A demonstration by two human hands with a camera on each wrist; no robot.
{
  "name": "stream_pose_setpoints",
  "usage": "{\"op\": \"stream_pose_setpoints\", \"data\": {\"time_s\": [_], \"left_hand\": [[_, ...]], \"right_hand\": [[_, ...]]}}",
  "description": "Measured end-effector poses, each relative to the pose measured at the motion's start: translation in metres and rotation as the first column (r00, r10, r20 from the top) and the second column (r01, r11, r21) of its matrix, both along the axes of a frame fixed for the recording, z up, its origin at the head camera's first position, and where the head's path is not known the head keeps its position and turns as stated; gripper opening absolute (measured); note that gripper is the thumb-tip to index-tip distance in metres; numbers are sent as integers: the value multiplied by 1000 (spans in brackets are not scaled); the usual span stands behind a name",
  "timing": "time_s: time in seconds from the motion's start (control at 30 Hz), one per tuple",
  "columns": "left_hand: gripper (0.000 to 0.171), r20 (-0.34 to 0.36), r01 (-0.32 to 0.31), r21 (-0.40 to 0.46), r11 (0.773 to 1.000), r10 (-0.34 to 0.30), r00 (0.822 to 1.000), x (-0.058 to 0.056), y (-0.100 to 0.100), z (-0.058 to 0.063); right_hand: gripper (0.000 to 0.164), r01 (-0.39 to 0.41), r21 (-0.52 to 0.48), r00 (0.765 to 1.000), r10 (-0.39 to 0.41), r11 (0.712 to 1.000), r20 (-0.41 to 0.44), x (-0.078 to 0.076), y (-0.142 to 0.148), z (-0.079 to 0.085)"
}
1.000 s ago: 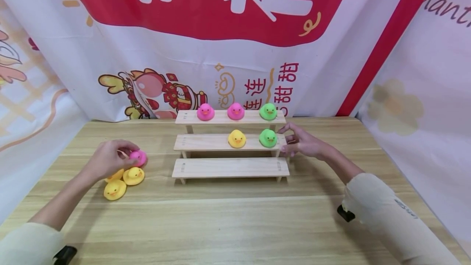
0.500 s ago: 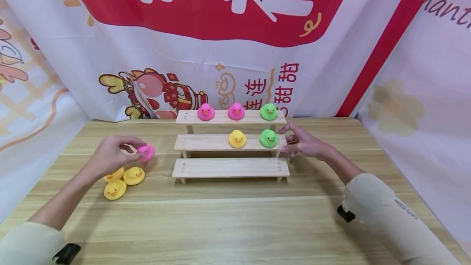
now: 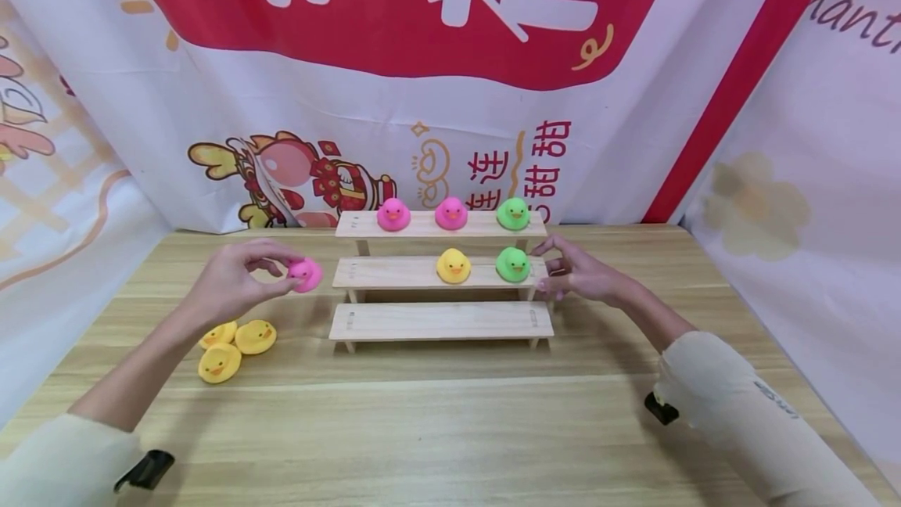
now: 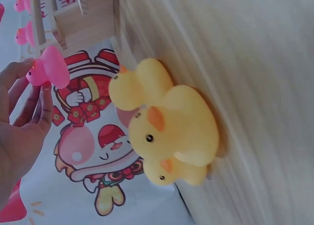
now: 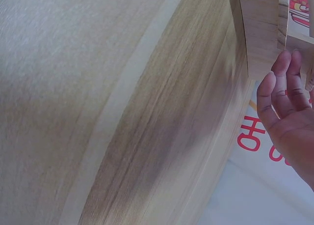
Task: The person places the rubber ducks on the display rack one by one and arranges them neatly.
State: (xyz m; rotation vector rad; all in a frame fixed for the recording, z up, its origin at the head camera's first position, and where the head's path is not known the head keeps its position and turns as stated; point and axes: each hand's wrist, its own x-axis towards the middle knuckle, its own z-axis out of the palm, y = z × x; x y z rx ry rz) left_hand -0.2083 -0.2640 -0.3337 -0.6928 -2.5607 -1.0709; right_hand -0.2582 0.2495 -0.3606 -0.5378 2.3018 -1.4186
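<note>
Nearest, at left and right, are two off-white sleeves (image 3: pixel 732 401), each with a small black fitting (image 3: pixel 662 408) at its edge, over a pale wood-grain worktop (image 3: pixel 436 436). On the left of the worktop, three glossy yellow toy ducks with orange beaks (image 3: pixel 220 364) sit in a tight cluster.

Just beyond them, the left hand (image 3: pixel 232 280) has its grip clamped on a bright pink toy duck (image 3: pixel 306 275), pinched between thumb and fingers. That duck is raised off the worktop, left of the three-tier pale wooden stand (image 3: pixel 441 321) and just beside it.

Farther in, the middle board carries a round yellow duck (image 3: pixel 454 266) and, to its right, a bright green duck (image 3: pixel 513 264). At the right end of this board is the right hand (image 3: pixel 584 272), fingers bent; I cannot tell whether its grip is clamped on the wood or only rests there.

The far, highest board bears two pink ducks (image 3: pixel 393 214) at left and middle, then a green one (image 3: pixel 513 213) at right. Behind everything hangs a white printed cloth (image 3: pixel 394 112) with a large red panel (image 3: pixel 380 37).
</note>
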Motion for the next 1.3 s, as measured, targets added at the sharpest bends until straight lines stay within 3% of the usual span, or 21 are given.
{"op": "stream_pose_setpoints", "data": {"time_s": [0.17, 0.5, 0.9, 1.3], "left_hand": [[30, -18, 53, 62, 997, -52, 998, -3, 12, 6], [25, 26, 48, 75, 996, -50, 998, -7, 42, 14], [23, 36, 135, 133, 982, -141, 989, -16, 76, 10], [24, 99, 122, 104, 987, -132, 986, -25, 99, 5]], "right_hand": [[52, -3, -9, 1000, 3, 1000, 10, 0, -1, 0], [51, -5, -11, 1000, 5, 1000, 18, -1, 0, 1], [53, -4, 11, 1000, 4, 1000, -1, 1, -1, 2], [53, -8, 7, 1000, 8, 1000, 5, 0, -1, 1]]}}
